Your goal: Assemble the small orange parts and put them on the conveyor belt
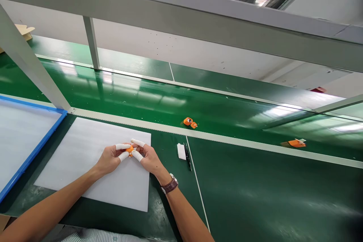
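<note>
A small orange piece (129, 150) is held between my two hands, above a white sheet (119, 193) that lies on the dark green table. White covers sit on the thumb and index finger of each hand. My left hand (109, 159) pinches the piece from the left side. From the right, my right hand (149, 159) grips the same piece, with a watch on that wrist. The fingers hide part of the piece.
Beyond a pale rail, an orange item with a small lid-like part (188, 121) and another orange item (297, 143) lie on the green belt. A white pad (181, 151) and a black tool (187, 157) lie right of the sheet. A blue-edged tray (47, 140) stands left.
</note>
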A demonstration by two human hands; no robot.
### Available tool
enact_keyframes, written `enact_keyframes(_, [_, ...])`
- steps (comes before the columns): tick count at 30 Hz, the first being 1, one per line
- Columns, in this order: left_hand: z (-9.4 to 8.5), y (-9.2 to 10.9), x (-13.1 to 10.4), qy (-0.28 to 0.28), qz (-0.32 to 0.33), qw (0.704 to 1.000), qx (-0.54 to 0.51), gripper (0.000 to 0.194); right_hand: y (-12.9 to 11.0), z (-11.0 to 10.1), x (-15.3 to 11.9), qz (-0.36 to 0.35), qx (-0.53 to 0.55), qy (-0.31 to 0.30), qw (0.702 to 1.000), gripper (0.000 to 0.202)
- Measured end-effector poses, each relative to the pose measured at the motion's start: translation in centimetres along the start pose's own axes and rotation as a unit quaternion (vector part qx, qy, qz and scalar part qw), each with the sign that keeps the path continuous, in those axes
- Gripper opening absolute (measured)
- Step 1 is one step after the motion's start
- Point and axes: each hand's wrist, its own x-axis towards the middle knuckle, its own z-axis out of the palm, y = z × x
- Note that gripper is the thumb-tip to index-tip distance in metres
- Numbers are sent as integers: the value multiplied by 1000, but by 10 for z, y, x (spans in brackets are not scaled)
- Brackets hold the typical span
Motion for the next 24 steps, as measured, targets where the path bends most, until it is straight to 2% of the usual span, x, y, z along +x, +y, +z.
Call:
enact_keyframes(4, [0, -3, 0, -1, 6, 1000, -20, 41, 2, 4, 1, 2, 1, 9, 1000, 48])
enact_keyframes(9, [-2, -5, -2, -16, 17, 999, -40, 40, -2, 2, 3, 17, 46, 6, 999, 59])
enact_keyframes(13, [2, -9, -7, -31, 86, 996, -18, 53, -2, 0, 4, 18, 79, 2, 997, 59])
enact_keyframes(18, [9, -15, -8, 15, 161, 984, 68, 61, 7, 1, 3, 14, 67, -1, 998, 58])
enact_keyframes(24, [10, -15, -5, 60, 143, 983, 94, 44, 7, -1, 2, 18, 55, -18, 998, 52])
